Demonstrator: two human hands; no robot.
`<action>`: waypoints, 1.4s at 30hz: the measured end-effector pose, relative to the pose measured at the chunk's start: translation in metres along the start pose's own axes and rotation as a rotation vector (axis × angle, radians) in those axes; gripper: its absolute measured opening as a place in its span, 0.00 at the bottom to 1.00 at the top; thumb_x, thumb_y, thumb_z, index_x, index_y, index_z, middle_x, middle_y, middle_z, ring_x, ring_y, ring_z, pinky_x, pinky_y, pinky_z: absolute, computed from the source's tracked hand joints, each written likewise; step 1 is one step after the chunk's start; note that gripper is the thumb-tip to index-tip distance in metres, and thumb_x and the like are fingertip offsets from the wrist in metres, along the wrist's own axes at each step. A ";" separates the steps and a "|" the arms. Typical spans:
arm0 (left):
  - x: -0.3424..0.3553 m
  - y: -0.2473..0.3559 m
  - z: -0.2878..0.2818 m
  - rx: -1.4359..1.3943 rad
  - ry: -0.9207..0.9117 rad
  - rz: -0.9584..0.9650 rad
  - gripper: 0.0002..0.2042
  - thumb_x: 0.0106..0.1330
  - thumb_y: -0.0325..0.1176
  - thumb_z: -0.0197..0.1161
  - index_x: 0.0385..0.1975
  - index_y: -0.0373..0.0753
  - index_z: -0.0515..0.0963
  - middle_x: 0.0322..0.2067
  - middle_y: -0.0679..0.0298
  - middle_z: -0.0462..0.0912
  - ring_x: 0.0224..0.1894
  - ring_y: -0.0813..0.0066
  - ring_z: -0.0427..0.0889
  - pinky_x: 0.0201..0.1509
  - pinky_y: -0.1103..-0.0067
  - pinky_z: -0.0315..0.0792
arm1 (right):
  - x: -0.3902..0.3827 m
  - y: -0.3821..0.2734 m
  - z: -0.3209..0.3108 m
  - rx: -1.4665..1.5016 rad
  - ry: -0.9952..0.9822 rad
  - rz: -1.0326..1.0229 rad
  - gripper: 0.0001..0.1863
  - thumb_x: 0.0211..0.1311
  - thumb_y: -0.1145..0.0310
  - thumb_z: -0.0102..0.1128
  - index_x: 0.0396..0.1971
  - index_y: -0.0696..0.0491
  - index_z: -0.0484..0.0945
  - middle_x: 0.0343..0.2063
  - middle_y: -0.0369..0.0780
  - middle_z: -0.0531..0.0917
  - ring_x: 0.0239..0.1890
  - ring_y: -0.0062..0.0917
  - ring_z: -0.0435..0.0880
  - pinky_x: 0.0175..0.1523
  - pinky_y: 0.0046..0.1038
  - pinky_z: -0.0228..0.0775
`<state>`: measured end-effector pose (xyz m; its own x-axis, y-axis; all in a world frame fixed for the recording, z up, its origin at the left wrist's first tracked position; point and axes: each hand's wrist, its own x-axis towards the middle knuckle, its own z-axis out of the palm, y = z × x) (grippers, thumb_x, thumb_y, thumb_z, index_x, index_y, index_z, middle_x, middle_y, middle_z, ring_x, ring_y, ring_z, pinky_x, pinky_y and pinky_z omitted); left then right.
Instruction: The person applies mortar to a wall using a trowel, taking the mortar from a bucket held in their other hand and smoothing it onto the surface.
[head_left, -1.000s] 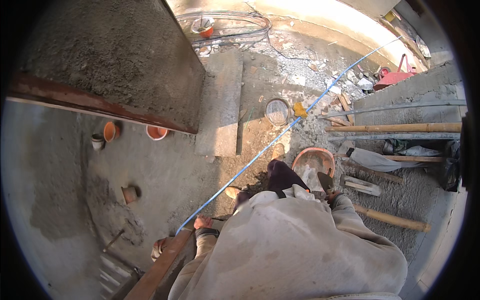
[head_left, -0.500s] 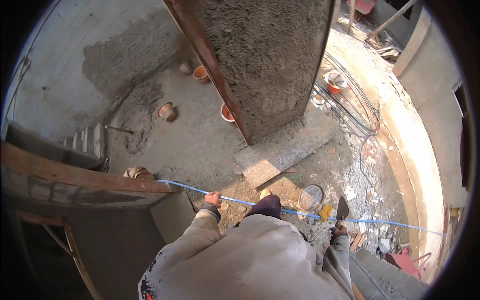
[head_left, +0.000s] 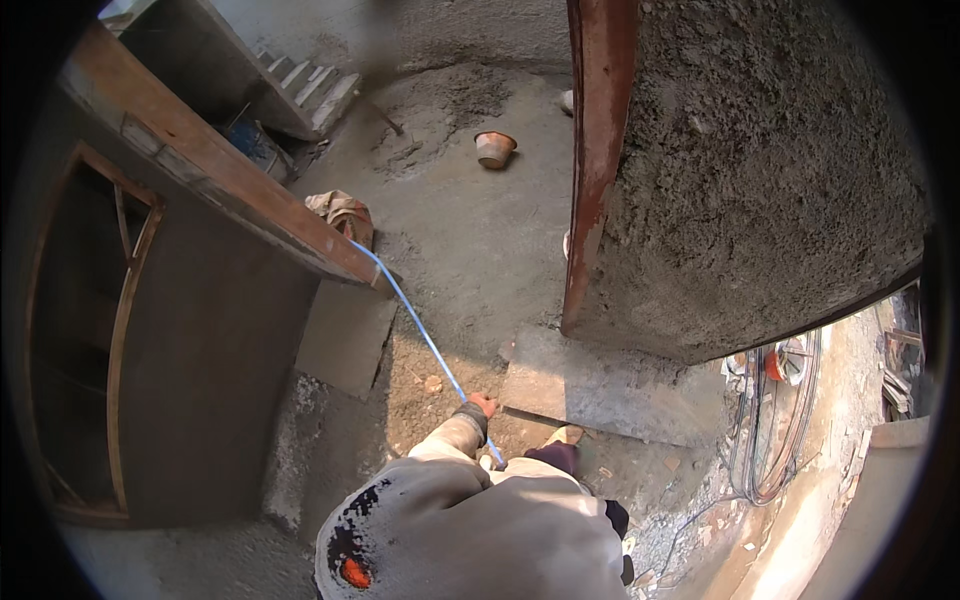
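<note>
My left hand [head_left: 484, 405] has its fingers curled in front of me, over the thin blue hose [head_left: 420, 323]; whether it grips the hose or something else is unclear. The hose runs from a brown wooden beam [head_left: 250, 190] down past my wrist toward my feet. A crumpled beige bundle [head_left: 338, 215] lies behind the beam's end. Right of my hand lies a flat grey slab [head_left: 630, 390], near my boot [head_left: 562, 436]. My right hand is hidden behind my body or out of frame.
A rough plastered panel [head_left: 760, 170] with a red-brown edge stands at the right. Concrete steps [head_left: 310, 85], a bucket [head_left: 494, 150] and a framed opening [head_left: 120, 330] lie ahead and left. Coiled lines [head_left: 770, 450], rubble and an orange-and-white bucket [head_left: 780, 365] are at lower right.
My view has turned left, bringing the steps and framed opening round. My left hand has come forward from beside my body. My right hand, earlier holding a trowel, has dropped from sight.
</note>
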<state>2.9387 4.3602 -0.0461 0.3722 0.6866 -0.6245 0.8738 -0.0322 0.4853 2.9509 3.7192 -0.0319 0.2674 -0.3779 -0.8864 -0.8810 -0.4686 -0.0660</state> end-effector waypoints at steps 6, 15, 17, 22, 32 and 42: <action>-0.039 0.112 0.013 -0.294 -0.118 0.278 0.19 0.55 0.36 0.59 0.45 0.31 0.75 0.40 0.53 0.80 0.44 0.67 0.79 0.50 0.75 0.70 | 0.039 -0.098 -0.038 -0.240 -0.109 -0.087 0.17 0.45 0.72 0.63 0.36 0.58 0.70 0.20 0.42 0.76 0.16 0.28 0.72 0.21 0.34 0.63; -0.178 -0.034 0.044 -0.518 0.599 0.018 0.15 0.56 0.30 0.60 0.42 0.30 0.76 0.37 0.57 0.81 0.41 0.70 0.79 0.47 0.78 0.71 | 0.229 -0.237 -0.142 -0.711 -0.180 -0.377 0.17 0.48 0.68 0.64 0.38 0.57 0.72 0.22 0.43 0.77 0.21 0.30 0.74 0.26 0.34 0.67; -0.257 -0.056 0.086 -0.659 0.762 -0.355 0.12 0.55 0.30 0.61 0.38 0.31 0.77 0.33 0.58 0.81 0.32 0.73 0.80 0.35 0.78 0.74 | 0.237 -0.309 -0.159 -0.625 -0.237 -0.335 0.19 0.46 0.73 0.64 0.40 0.57 0.70 0.22 0.43 0.77 0.19 0.31 0.74 0.22 0.35 0.65; -0.408 -0.045 0.195 -0.974 0.922 -0.688 0.10 0.55 0.30 0.62 0.34 0.33 0.76 0.27 0.62 0.78 0.24 0.75 0.77 0.25 0.78 0.74 | 0.125 -0.465 -0.137 -0.805 -0.274 -0.533 0.13 0.48 0.74 0.60 0.36 0.59 0.72 0.22 0.41 0.77 0.17 0.26 0.73 0.18 0.32 0.65; -0.490 -0.012 0.314 -1.210 1.125 -0.774 0.09 0.59 0.34 0.60 0.37 0.39 0.76 0.26 0.73 0.78 0.24 0.85 0.75 0.22 0.87 0.64 | 0.127 -0.458 -0.042 -1.663 -0.380 -1.008 0.25 0.47 0.55 0.59 0.43 0.54 0.72 0.32 0.48 0.79 0.35 0.39 0.78 0.41 0.37 0.69; -0.446 -0.102 0.495 -1.117 0.863 -0.608 0.10 0.58 0.31 0.61 0.37 0.34 0.76 0.26 0.69 0.78 0.28 0.83 0.76 0.29 0.84 0.68 | 0.138 -0.307 0.053 -2.151 -0.475 -1.204 0.23 0.50 0.55 0.54 0.42 0.56 0.70 0.39 0.52 0.78 0.43 0.46 0.78 0.48 0.42 0.69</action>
<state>2.8380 3.6980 -0.1198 -0.5758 0.6051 -0.5498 0.0018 0.6734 0.7393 3.2375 3.8530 -0.1577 -0.2037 0.4813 -0.8526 0.9416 -0.1423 -0.3053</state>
